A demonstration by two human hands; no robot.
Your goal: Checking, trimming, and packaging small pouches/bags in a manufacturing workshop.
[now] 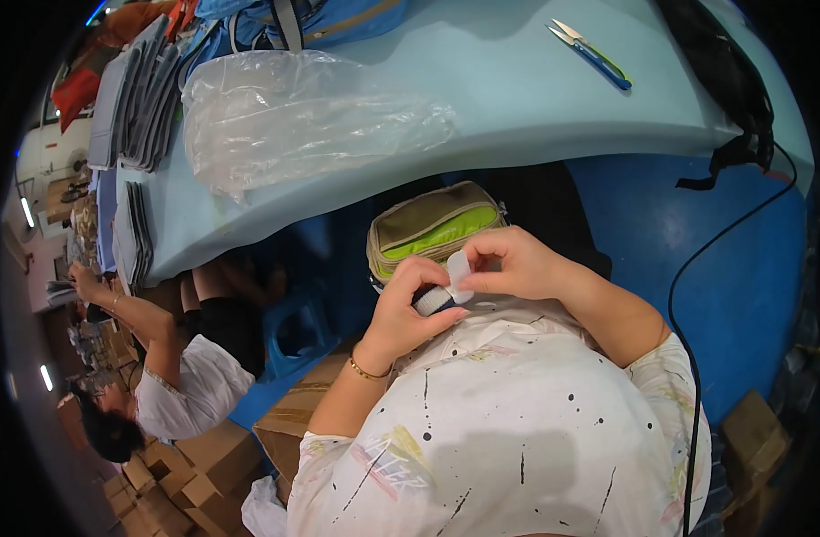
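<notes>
A small white paper tag (459,269) is pinched between the thumb and forefinger of the right hand (517,264), held close to the person's chest just below an olive and lime-green pouch (432,228) with its zips closed. The left hand (414,304) curls tight around a small dark roll with a white ribbed end (433,301), touching the tag; a thin gold bracelet (367,371) circles that wrist. Both forearms bend inward over a paint-splattered white shirt (508,430). Beyond, a pale blue padded table (535,98) carries a crumpled clear plastic bag (293,116), blue thread snips (593,54) and stacked grey fabric panels (141,89). Brown cardboard boxes (204,465) sit on the floor beside a co-worker (177,376).
</notes>
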